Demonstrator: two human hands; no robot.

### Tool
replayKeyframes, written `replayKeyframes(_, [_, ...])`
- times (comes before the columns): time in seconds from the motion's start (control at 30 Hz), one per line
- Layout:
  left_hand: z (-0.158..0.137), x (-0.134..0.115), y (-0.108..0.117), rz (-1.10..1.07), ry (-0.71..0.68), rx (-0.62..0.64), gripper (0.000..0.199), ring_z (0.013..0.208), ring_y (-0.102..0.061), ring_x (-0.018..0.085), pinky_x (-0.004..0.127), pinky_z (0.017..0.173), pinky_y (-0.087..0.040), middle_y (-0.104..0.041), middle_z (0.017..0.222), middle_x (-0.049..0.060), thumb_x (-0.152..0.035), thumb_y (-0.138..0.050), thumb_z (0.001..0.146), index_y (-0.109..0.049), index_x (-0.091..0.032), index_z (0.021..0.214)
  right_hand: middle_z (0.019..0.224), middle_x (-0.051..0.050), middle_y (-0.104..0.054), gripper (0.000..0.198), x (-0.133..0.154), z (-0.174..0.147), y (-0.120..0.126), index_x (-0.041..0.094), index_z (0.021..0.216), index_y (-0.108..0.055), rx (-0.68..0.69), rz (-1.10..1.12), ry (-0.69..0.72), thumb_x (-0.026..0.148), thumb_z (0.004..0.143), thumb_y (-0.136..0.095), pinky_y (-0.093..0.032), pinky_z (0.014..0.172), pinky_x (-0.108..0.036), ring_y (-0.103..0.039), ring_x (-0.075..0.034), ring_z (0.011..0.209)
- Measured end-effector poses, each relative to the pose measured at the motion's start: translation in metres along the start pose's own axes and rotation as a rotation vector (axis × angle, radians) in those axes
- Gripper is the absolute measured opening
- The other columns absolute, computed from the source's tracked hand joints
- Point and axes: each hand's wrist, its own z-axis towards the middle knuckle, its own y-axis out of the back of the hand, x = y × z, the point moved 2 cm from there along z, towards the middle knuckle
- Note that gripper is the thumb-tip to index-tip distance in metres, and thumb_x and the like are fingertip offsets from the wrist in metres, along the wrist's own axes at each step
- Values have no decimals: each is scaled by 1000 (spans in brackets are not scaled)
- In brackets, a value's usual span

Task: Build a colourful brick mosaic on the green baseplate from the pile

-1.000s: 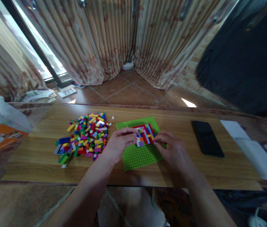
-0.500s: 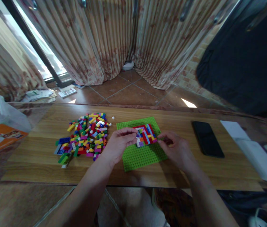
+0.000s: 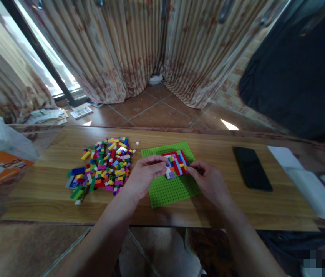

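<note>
By the near edge of the table lies the green baseplate, bearing the brick mosaic. The left hand curls at its left side, the right hand at its right; whether either grips anything I cannot tell. At the left end, a clear bin has an orange label with unreadable characters. Past the far edge, print on a booklet is illegible.

a black phone on the wooden table; patterned curtains beyond.
</note>
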Motion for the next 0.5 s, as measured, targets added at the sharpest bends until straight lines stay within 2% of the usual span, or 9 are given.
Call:
replayKeyframes(0.33, [0,2,0,-2,1,-10,18,68,-63,9,23,71,-51,-70,77,3,-16,-82,61,-74,-12,77,71,-3,-70,23,-2,2,-3,19,79,-67,53,24,-9,40,84,-58,-45,62,-29,-62,-18,64])
replayKeyframes(0.5, [2,4,1,-1,11,-9,23,66,-64,10,24,70,-52,-71,77,3,-19,-85,60,-74,-12,79,73,-4,-72,29,-8,5,1,18,81,-69,92,70,-7,45,85,-58,-46,61,-29,-65,-19,65])
